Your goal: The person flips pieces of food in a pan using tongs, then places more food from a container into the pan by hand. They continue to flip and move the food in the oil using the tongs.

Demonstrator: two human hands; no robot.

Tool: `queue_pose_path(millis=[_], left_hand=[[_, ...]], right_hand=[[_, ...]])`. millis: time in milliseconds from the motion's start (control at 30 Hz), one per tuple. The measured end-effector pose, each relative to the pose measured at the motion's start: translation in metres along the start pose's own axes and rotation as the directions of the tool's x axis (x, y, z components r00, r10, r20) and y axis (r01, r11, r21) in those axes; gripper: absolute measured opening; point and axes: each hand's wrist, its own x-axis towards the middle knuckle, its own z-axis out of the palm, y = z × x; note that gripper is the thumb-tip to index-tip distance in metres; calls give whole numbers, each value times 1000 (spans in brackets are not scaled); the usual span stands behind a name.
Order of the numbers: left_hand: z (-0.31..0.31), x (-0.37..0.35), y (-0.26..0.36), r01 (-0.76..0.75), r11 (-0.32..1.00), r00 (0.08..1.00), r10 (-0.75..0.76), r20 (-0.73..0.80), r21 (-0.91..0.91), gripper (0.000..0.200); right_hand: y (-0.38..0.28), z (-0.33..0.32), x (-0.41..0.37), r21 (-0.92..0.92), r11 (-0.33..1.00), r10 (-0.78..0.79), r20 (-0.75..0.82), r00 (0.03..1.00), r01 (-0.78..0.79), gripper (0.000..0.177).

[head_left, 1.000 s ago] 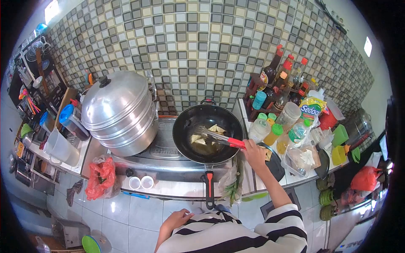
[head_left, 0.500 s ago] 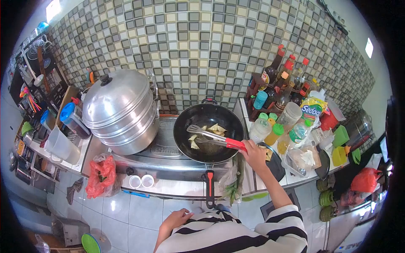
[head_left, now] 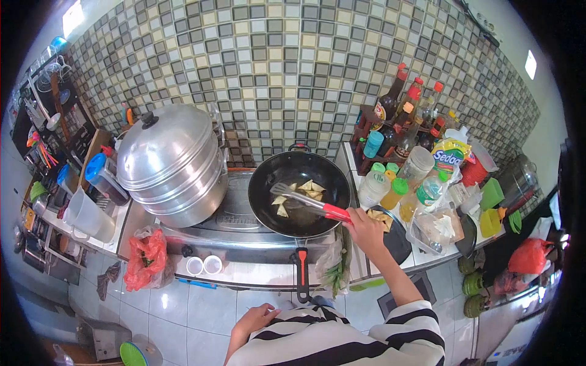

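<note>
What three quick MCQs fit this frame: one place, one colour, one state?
1. Where is the steamer relative to the wok? A left of it; B right of it; C inside it.
2. What colour is the utensil's grip? A blue; B red; C green.
3. What is the right hand doing? A lying open on the counter; B touching the steamer lid; C shut on the utensil.
Answers: A, the steamer stands left of the wok; B, the grip shows red; C, fingers wrap the grip, head in the wok.
</note>
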Motion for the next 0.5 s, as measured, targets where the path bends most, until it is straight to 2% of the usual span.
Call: queue_pose_path(millis=[67,133,300,400,467,500], left_hand=[[-1,0,3,29,1000,1000,-29,9,3,48],[2,4,-2,9,1000,1000,-9,8,4,48],[0,0,2,12,1000,1000,-12,-1,-4,48],[0,-1,1,9,1000,1000,-9,0,-16,48],[1,1,-2,17,1000,1000,-17,4,-3,47],[1,1,-1,15,1000,1000,-15,7,-3,47]], right_hand=[[-6,1,-4,29,1000,9,2,1000,-9,36],[-10,6,-8,73,997,22,98,995,-30,36],[-4,8,-3,-9,995,96,152,984,-96,36],[13,14,0,-106,990,99,60,993,-92,35],[24,23,2,-72,973,217,-29,976,-219,34],[30,27,2,-75,973,219,-29,975,-220,34]])
